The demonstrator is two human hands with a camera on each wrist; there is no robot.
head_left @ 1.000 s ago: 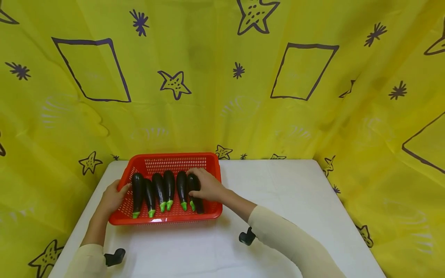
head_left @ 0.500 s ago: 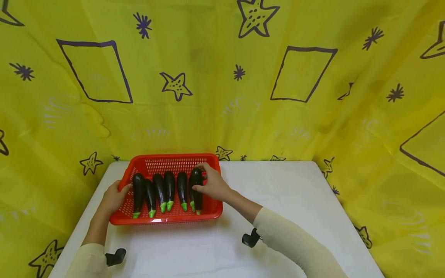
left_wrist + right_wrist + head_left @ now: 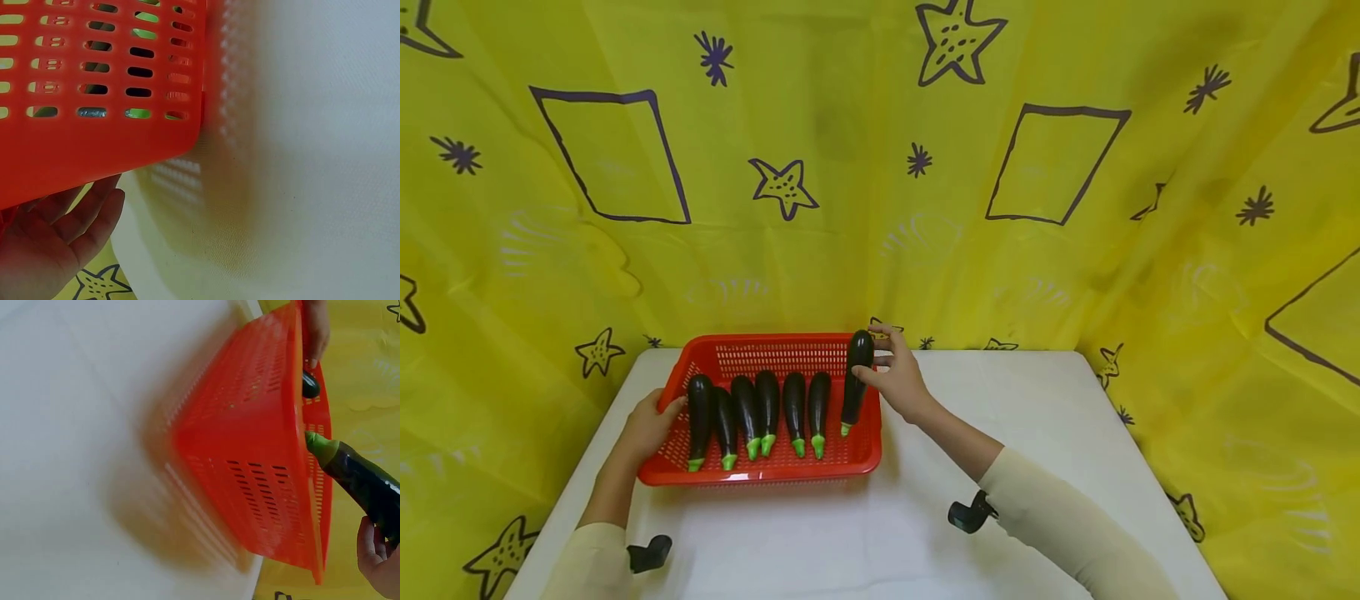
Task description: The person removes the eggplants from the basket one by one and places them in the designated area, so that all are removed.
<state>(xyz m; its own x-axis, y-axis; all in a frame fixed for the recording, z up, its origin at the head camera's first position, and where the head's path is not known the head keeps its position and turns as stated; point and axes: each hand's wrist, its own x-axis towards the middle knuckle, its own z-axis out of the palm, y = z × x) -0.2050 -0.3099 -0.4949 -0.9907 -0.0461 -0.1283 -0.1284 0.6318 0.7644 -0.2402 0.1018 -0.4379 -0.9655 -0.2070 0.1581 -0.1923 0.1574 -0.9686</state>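
My left hand [image 3: 647, 425] grips the left rim of a red plastic basket [image 3: 760, 477], thumb inside and fingers against the outside. In the left wrist view, the fingers [image 3: 94, 219] of that hand show beneath the rim. Several dark, glossy eggplants [image 3: 745, 408] with green stems lie side by side in the basket. Over its right end, my right hand [image 3: 898, 375] holds one more eggplant [image 3: 854, 383] between thumb and fingers, stem end pointing down. The right wrist view shows this eggplant [image 3: 365, 484] with its green stem near the basket's rim.
The basket stands on a white-covered table [image 3: 1000, 433], at its back left. A yellow curtain [image 3: 865, 250] with drawn stars and frames hangs behind and along both sides. A black device [image 3: 972, 512] is attached at the right wrist, another [image 3: 649, 554] at the left.
My right hand has lifted an eggplant from beside the others and carried it up and to the right, over the basket's right end. The left hand stays on the rim.
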